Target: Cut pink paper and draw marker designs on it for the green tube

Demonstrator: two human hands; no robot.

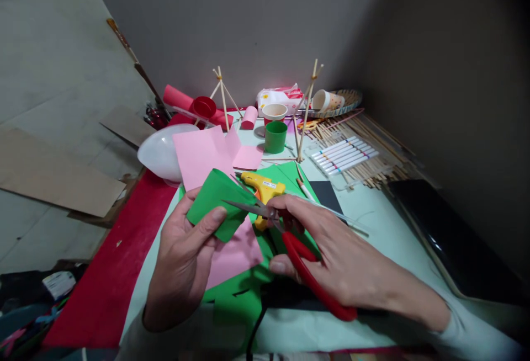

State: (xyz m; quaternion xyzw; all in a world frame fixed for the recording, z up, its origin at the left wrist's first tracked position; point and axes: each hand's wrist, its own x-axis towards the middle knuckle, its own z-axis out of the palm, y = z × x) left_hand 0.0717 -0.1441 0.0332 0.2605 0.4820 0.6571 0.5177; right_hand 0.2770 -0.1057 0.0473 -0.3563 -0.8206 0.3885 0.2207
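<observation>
A bent piece of green paper (215,203) is pinched between the thumb and fingers of my left hand (182,256). My right hand (331,250) grips red-handled scissors (298,253). Their blades are parted and reach left to the paper's right side; one blade lies in front of it. I cannot tell whether they are cutting. Just behind the scissors lies a yellow glue gun (263,184) on green sheets (285,173). Folded pink paper (202,154) rests beyond my left hand, and another pink sheet (238,250) lies beneath the hands.
A green cup (275,137) stands before a paper cup (274,111), between two stick frames (223,99). White markers (343,155) and wooden sticks (372,134) lie to the right, near a black flat device (451,234). A white balloon (161,151) sits at the left.
</observation>
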